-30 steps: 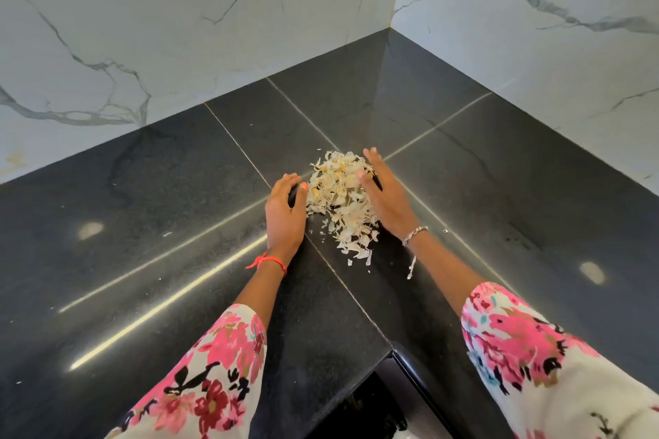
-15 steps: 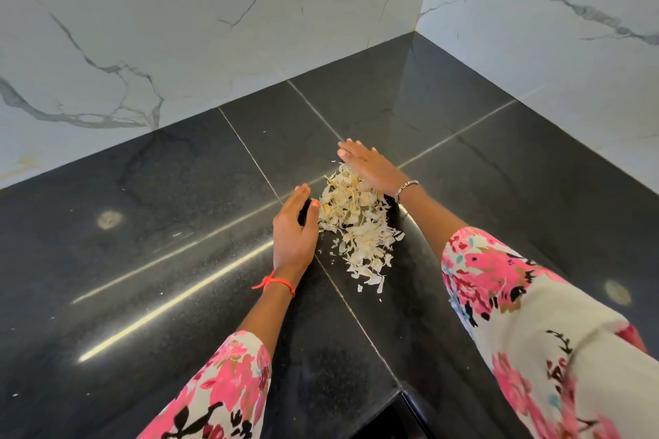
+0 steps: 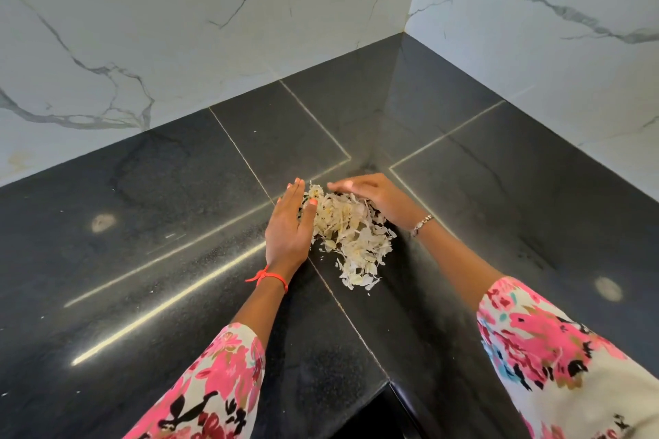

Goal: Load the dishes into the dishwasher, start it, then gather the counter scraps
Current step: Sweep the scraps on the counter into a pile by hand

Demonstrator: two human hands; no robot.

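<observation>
Bright even light, streak glare on glossy counter (image 3: 149, 296), wide-angle edge bending

Blocked by far wall (image 3: 178, 28) and right wall (image 3: 552, 57), joined in a corner. Open across the surface (image 3: 124, 224) left and near. Crowded round the scraps (image 3: 353, 235) by left grip (image 3: 287, 228) and right grip (image 3: 378, 196).

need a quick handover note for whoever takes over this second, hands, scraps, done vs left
Left hand: open, straight fingers against the left side of the scraps.
Right hand: open, curved round the pile's far right side; no grip yet.
Scraps: one loose heap on the black counter, flakes trailing toward the near edge.
Done: scraps mostly heaped; dishwasher out of view.
To do: pull in the trailing flakes, scoop the heap up.
</observation>
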